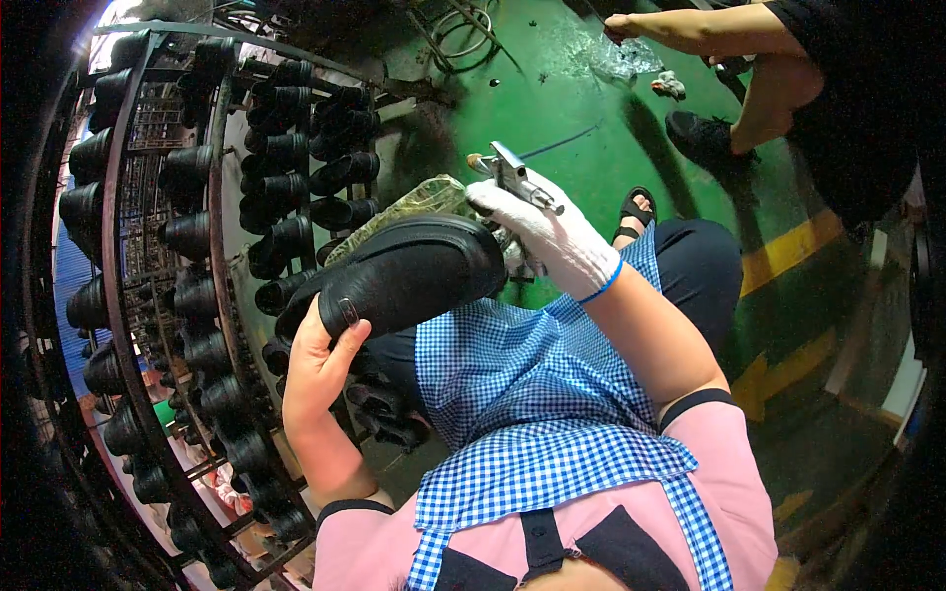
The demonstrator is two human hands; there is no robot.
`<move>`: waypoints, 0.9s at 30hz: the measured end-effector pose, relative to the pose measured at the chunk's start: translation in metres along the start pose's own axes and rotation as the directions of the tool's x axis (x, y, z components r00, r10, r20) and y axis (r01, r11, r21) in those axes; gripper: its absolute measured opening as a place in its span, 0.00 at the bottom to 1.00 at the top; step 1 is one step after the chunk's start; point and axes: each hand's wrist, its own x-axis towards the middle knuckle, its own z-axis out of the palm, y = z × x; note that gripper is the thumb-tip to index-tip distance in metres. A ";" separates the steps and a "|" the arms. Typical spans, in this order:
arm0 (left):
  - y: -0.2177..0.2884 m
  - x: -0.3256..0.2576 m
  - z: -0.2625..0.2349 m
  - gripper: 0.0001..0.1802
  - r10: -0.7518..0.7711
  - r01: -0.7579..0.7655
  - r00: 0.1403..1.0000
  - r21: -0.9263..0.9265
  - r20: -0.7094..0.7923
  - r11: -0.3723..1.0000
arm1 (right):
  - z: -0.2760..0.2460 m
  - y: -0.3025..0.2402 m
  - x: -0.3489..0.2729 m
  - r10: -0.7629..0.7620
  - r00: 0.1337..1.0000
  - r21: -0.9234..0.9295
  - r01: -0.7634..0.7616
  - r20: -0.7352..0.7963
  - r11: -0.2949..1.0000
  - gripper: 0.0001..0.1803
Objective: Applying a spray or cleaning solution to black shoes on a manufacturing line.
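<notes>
A black shoe (pixel 414 276) is held up in front of my body, tilted, with its toe toward the right. My bare left hand (pixel 330 345) grips its left end, the thumb pressed on the upper near a small tag. In a white knitted glove with a blue cuff, my right hand (pixel 567 241) is closed around a silver metal spray gun (pixel 512 172) just beyond the shoe's right end. What the gloved fingers do underneath is partly hidden. Behind the shoe shows a crumpled, yellowish see-through sheet (pixel 419 202).
On the left stands a tall metal rack (pixel 118 197) filled with rows of black shoes. Several more black shoes (pixel 384 409) lie low beside my left arm. Another person's arm (pixel 700 34) and black shoe (pixel 705 138) are at the upper right, near clear plastic (pixel 626 57) on the green floor.
</notes>
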 end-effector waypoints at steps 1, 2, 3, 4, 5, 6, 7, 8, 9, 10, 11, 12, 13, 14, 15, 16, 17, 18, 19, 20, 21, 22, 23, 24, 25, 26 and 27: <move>0.002 0.001 0.001 0.19 -0.016 0.016 1.000 0.006 -0.001 1.000 | 0.000 0.003 0.002 -0.098 0.995 -0.020 0.097 -0.017 0.995 0.25; 0.004 0.000 0.003 0.19 -0.019 0.019 1.000 0.004 -0.004 1.000 | 0.000 0.000 0.002 -0.162 0.987 -0.061 0.162 0.007 0.985 0.26; 0.005 0.000 0.004 0.17 0.006 -0.006 1.000 0.010 -0.029 1.000 | 0.001 -0.004 0.000 -0.160 0.987 -0.061 0.160 0.010 0.985 0.26; 0.005 0.000 0.006 0.15 0.031 -0.030 0.998 0.016 -0.053 0.999 | 0.001 -0.009 -0.002 -0.108 0.994 -0.105 0.111 0.029 0.988 0.26; 0.005 0.000 0.007 0.15 0.030 -0.029 0.998 0.016 -0.053 0.999 | 0.002 -0.011 -0.004 -0.057 0.997 -0.149 0.063 0.042 0.987 0.26; 0.006 0.000 0.008 0.15 0.029 -0.028 0.997 0.008 -0.066 1.000 | 0.002 -0.009 -0.004 -0.114 0.993 -0.161 0.117 0.032 0.980 0.25; 0.006 -0.001 0.009 0.15 0.027 -0.027 0.996 0.001 -0.079 1.000 | 0.001 -0.012 -0.006 -0.112 0.993 -0.160 0.115 0.030 0.980 0.25; 0.005 -0.001 0.010 0.15 0.026 -0.026 0.997 0.000 -0.079 1.000 | 0.000 -0.019 -0.007 -0.060 0.996 -0.203 0.073 0.069 0.976 0.24; 0.005 -0.001 0.010 0.14 0.019 -0.019 0.996 -0.008 -0.082 1.000 | -0.001 -0.025 -0.009 -0.007 0.995 -0.247 0.033 0.104 0.968 0.23; 0.005 -0.002 0.011 0.14 0.010 -0.012 0.996 -0.016 -0.085 1.000 | -0.002 -0.031 -0.011 -0.005 0.995 -0.247 0.030 0.104 0.969 0.23; 0.005 -0.002 0.012 0.14 0.009 -0.011 0.996 -0.016 -0.084 1.000 | -0.004 -0.037 -0.014 0.033 0.992 -0.214 -0.006 0.122 0.977 0.29; 0.005 -0.002 0.014 0.14 -0.002 -0.001 0.996 -0.032 -0.094 0.999 | -0.004 -0.039 -0.017 0.071 0.987 -0.180 -0.045 0.142 0.983 0.39; 0.005 -0.002 0.015 0.14 -0.015 0.010 0.995 -0.048 -0.103 0.999 | -0.004 -0.038 -0.019 0.074 0.987 -0.179 -0.048 0.141 0.983 0.39; 0.005 -0.002 0.016 0.14 -0.015 0.010 0.995 -0.048 -0.101 0.999 | -0.003 -0.036 -0.021 0.053 0.991 -0.067 -0.045 0.120 0.997 0.37; 0.004 -0.001 0.016 0.14 -0.019 0.012 0.994 -0.061 -0.105 0.998 | -0.004 -0.033 -0.022 0.035 0.995 0.047 -0.040 0.096 0.998 0.34; 0.003 -0.001 0.017 0.14 -0.024 0.016 0.994 -0.075 -0.108 0.997 | -0.009 -0.027 -0.022 0.100 0.987 0.032 -0.105 0.129 0.994 0.27; 0.003 0.000 0.017 0.14 -0.027 0.019 0.994 -0.075 -0.107 0.997 | -0.012 -0.027 -0.024 0.103 0.986 0.033 -0.108 0.129 0.994 0.27; 0.002 0.000 0.017 0.14 -0.032 0.024 0.993 -0.074 -0.110 0.997 | -0.014 -0.026 -0.027 0.118 0.981 0.024 -0.123 0.153 0.992 0.27; 0.001 0.000 0.017 0.14 -0.038 0.030 0.993 -0.073 -0.113 0.997 | -0.015 -0.025 -0.030 0.134 0.975 0.015 -0.139 0.177 0.990 0.28; 0.001 -0.001 0.017 0.14 -0.036 0.028 0.993 -0.069 -0.114 0.997 | -0.011 -0.037 -0.037 0.166 0.976 -0.041 -0.161 0.139 0.986 0.33; 0.000 -0.002 0.016 0.15 -0.029 0.022 0.992 -0.062 -0.120 0.998 | -0.009 -0.035 -0.041 0.162 0.977 -0.038 -0.158 0.141 0.987 0.33; -0.001 -0.003 0.015 0.15 -0.022 0.015 0.992 -0.055 -0.125 0.998 | -0.006 -0.029 -0.044 0.140 0.982 -0.025 -0.138 0.125 0.990 0.36; -0.002 -0.002 0.015 0.15 -0.023 0.016 0.992 -0.052 -0.121 0.998 | -0.005 -0.023 -0.046 0.121 0.987 -0.012 -0.121 0.104 0.993 0.40; -0.001 -0.002 0.014 0.15 -0.044 0.034 0.991 -0.074 -0.126 0.997 | -0.004 -0.011 -0.048 -0.004 0.995 -0.009 0.005 0.102 1.000 0.46; -0.001 -0.002 0.013 0.15 -0.064 0.052 0.989 -0.095 -0.130 0.994 | -0.005 -0.007 -0.053 0.051 0.994 0.027 -0.053 0.095 0.998 0.49; -0.002 -0.002 0.013 0.15 -0.063 0.051 0.990 -0.091 -0.127 0.995 | -0.003 0.004 -0.051 -0.059 0.998 0.119 0.056 0.026 0.991 0.48; -0.003 -0.003 0.013 0.16 -0.081 0.066 0.989 -0.121 -0.121 0.990 | -0.001 0.013 -0.048 -0.163 0.985 0.202 0.170 -0.052 0.964 0.47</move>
